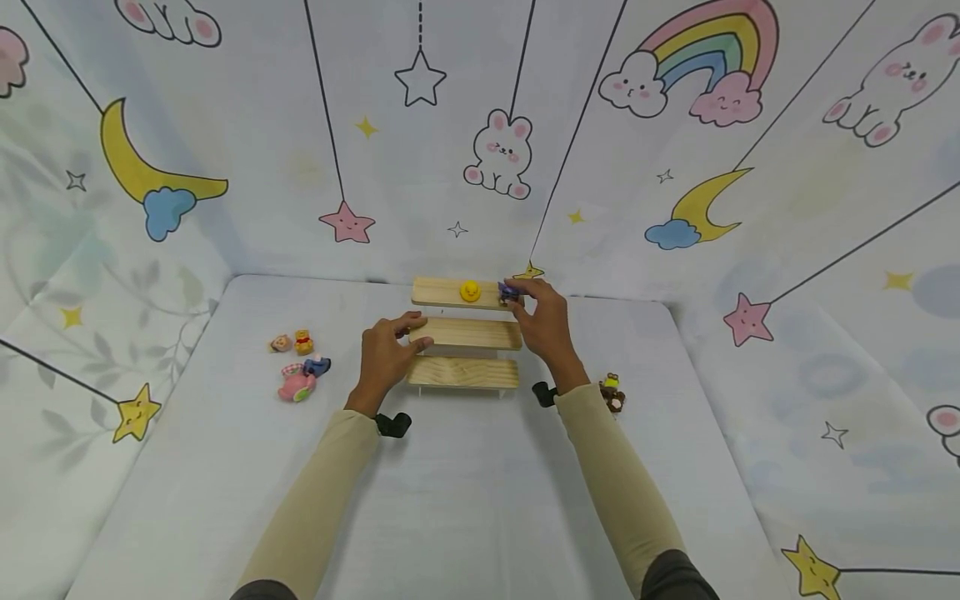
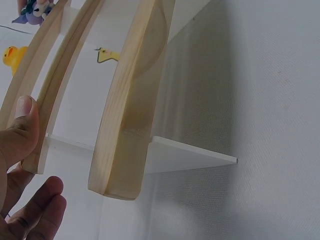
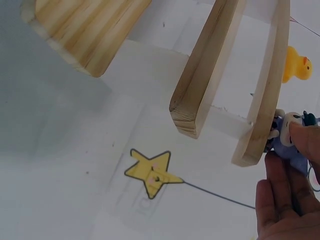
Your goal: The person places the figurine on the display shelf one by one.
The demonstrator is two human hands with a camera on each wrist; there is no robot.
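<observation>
A stand with three wooden steps holds the middle of the white surface. My left hand [image 1: 384, 354] pinches the left end of the middle step [image 1: 468, 333], thumb [image 2: 26, 125] on top in the left wrist view. At the right end of the top step [image 1: 437, 292], my right hand [image 1: 547, 323] pinches a small purple figurine [image 1: 508, 292] between thumb and fingers. The right wrist view has this figurine [image 3: 289, 137] right at the step's end, partly hidden by the thumb. A yellow rubber duck [image 1: 469, 291] sits near the middle of that step.
The bottom step [image 1: 462, 372] is nearest me, with clear supports underneath. Left of the stand lie several small figures, among them a bear [image 1: 303, 342] and a pink one [image 1: 296, 384]. Beside my right forearm is a brown figure [image 1: 615, 400]. A patterned cloth backdrop [image 1: 285, 125] rises behind.
</observation>
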